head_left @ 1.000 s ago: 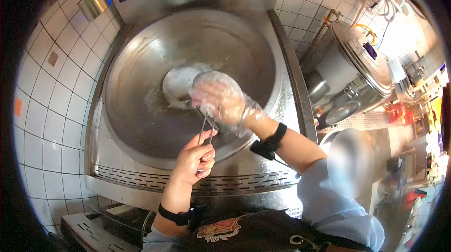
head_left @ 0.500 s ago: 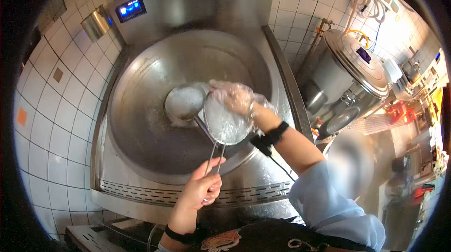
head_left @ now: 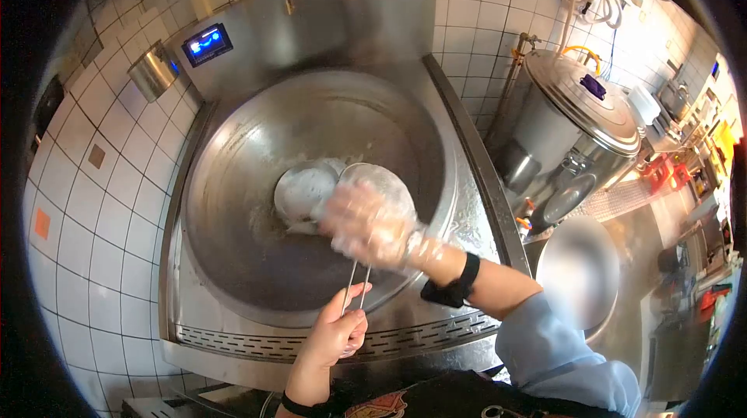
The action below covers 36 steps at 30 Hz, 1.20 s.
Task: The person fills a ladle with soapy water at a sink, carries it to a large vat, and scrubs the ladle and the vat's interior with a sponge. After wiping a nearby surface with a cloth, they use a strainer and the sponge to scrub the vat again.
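Observation:
Over the large steel wok (head_left: 233,254), my left hand (head_left: 338,330) grips the thin wire handle of a round mesh strainer (head_left: 387,184). My right hand (head_left: 372,225), in a clear plastic glove, is over the near part of the strainer and hides it. Motion smears its fingers, so I cannot make out whether they hold anything. Just left of the strainer, a round metal ladle bowl (head_left: 303,191) with whitish, foamy content sits low in the wok. Its handle is hidden behind my right hand.
A slotted drain strip (head_left: 257,339) runs along the wok stove's front. A lit control display (head_left: 208,43) is on the back left, beside a hanging metal cup (head_left: 153,72). A tall lidded steel pot (head_left: 560,118) stands to the right, with a round, blurred-out object (head_left: 577,278) nearer me.
My right hand has moved nearer to me and slightly left, from the strainer's far side across its near part. My left hand still grips the handle. The camera view has shifted slightly.

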{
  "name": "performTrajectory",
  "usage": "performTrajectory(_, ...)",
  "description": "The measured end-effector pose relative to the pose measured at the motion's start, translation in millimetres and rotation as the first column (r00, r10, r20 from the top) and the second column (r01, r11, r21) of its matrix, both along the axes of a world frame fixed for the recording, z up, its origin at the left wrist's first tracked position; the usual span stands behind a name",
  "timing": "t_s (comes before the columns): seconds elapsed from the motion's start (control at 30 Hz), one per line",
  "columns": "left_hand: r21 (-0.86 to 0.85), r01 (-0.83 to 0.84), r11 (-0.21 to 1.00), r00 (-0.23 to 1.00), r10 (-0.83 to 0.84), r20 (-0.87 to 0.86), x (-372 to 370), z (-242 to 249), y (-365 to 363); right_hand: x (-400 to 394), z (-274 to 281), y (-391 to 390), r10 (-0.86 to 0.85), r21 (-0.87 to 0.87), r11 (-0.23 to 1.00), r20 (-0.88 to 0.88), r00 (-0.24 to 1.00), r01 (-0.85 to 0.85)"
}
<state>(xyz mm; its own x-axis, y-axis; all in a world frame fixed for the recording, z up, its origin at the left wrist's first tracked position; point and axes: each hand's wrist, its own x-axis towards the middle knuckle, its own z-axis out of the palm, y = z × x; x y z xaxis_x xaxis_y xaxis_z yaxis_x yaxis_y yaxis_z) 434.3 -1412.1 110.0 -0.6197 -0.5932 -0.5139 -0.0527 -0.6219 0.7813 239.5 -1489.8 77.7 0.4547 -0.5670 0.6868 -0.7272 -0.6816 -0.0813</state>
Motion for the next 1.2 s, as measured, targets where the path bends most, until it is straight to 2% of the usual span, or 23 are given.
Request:
performTrajectory(0.1, -0.021, -0.018, 1.0, 1.0, 0.018, 0.014, 0.8, 2.8, 0.0, -6.5, 14.3, -9.7, 0.025, 0.078, 0.997, -0.017, 1.0, -0.024)
performTrajectory(0.13, -0.017, -0.011, 1.0, 1.0, 0.011, 0.018, 1.0, 4.1, 1.5, -19.7, 21.3, -30.8, -0.032, 0.306, 0.952, 0.084, 0.996, 0.005)
performTrajectory(0.17, -0.02, -0.017, 1.0, 1.0, 0.017, 0.004, 1.6, 5.9, 3.5, -31.4, 23.2, -47.1, -0.11, 0.518, 0.855, 0.171, 0.979, 0.006)
performTrajectory(0.2, -0.028, -0.021, 0.999, 1.0, 0.021, -0.011, 2.2, 7.4, 4.1, -47.1, -2.8, -62.6, -0.233, 0.674, 0.726, 0.429, 0.873, -0.137)
performTrajectory(0.27, -0.019, -0.018, 1.0, 0.999, 0.018, -0.033, 7.4, 6.0, 2.3, -42.0, -14.2, -59.2, -0.143, 0.408, 0.912, 0.414, 0.899, -0.043)
performTrajectory(0.33, -0.012, -0.031, 0.999, 0.997, 0.03, -0.067, 8.9, 1.6, -3.0, -13.3, -4.3, -31.7, -0.211, 0.277, 0.949, 0.199, 0.957, 0.151)
performTrajectory(0.37, 0.021, -0.081, 0.996, 0.993, 0.083, -0.086, 7.5, -2.5, -4.3, -2.5, -14.8, -22.3, -0.096, 0.076, 0.993, 0.144, 0.985, 0.085)
performTrajectory(0.47, 0.065, -0.139, 0.988, 0.984, 0.145, -0.103, 11.7, -5.5, -9.8, 28.2, -11.5, -6.1, -0.075, 0.1, 0.993, 0.093, 0.993, 0.066)
performTrajectory(0.53, 0.04, -0.152, 0.988, 0.983, 0.156, -0.095, 16.4, 0.3, -8.9, 4.7, -8.7, -42.2, -0.019, 0.157, 0.988, 0.215, 0.976, -0.015)
performTrajectory(0.57, 0.037, -0.159, 0.987, 0.982, 0.162, -0.094, 17.2, 1.9, -6.9, -6.7, -21.0, -62.7, -0.128, 0.352, 0.936, 0.296, 0.947, 0.017)
performTrajectory(0.6, 0.029, -0.157, 0.987, 0.984, 0.159, -0.083, 18.1, 1.7, -4.3, -17.2, -21.8, -61.0, -0.197, 0.259, 0.961, 0.397, 0.896, 0.096)
performTrajectory(0.67, -0.004, -0.156, 0.988, 0.975, 0.154, -0.162, 21.2, -1.8, -3.8, -10.4, -29.0, -55.1, -0.21, 0.276, 0.96, 0.586, 0.783, 0.051)
performTrajectory(0.73, 0.013, -0.182, 0.983, 0.969, 0.181, -0.169, 21.3, -4.2, -8.1, 5.7, -13.5, -24.4, -0.089, 0.098, 0.994, 0.431, 0.898, 0.052)
performTrajectory(0.77, 0.014, -0.232, 0.973, 0.956, 0.231, -0.183, 21.6, -6.3, -11.7, 21.7, -34.7, -27.6, -0.091, 0.096, 0.994, 0.373, 0.923, 0.06)
performTrajectory(0.8, 0.017, -0.282, 0.959, 0.94, 0.279, -0.197, 21.7, -7.4, -14.7, 34.4, -25.1, -6.3, -0.127, 0.043, 0.992, 0.331, 0.935, 0.119)
performTrajectory(0.87, 0.002, -0.273, 0.962, 0.94, 0.268, -0.212, 24.5, -5.7, -18.0, 32.8, -20.9, -4.0, -0.099, 0.076, 0.994, 0.329, 0.939, 0.078)
performTrajectory(0.93, 0.023, -0.233, 0.972, 0.934, 0.231, -0.272, 27.0, -4.2, -18.3, 17.8, -20.0, -21.8, -0.203, 0.097, 0.979, 0.432, 0.879, 0.179)
performTrajectory(0.97, 0.05, -0.213, 0.976, 0.935, 0.219, -0.281, 26.4, -1.2, -16.4, 4.1, -22.5, -34.7, -0.134, 0.27, 0.962, 0.615, 0.777, -0.048)
performTrajectory(1.0, 0.048, -0.211, 0.976, 0.936, 0.216, -0.276, 26.5, -1.6, -14.6, 0.5, -14.4, -41.5, -0.225, 0.255, 0.964, 0.653, 0.724, 0.069)
performTrajectory(1.07, 0.058, -0.188, 0.98, 0.925, 0.197, -0.325, 24.2, -4.9, -13.9, 3.9, -8.5, -23.6, -0.186, 0.228, 0.972, 0.626, 0.757, 0.05)
performTrajectory(1.13, 0.073, -0.215, 0.974, 0.907, 0.227, -0.355, 23.1, -10.1, -17.7, 27.9, -18.6, -5.4, -0.092, 0.036, 0.996, 0.462, 0.882, 0.085)
performTrajectory(1.2, 0.072, -0.255, 0.964, 0.9, 0.264, -0.346, 25.3, -12.4, -23.7, 43.9, -20.6, 13.6, -0.081, 0.053, 0.996, 0.328, 0.941, 0.068)
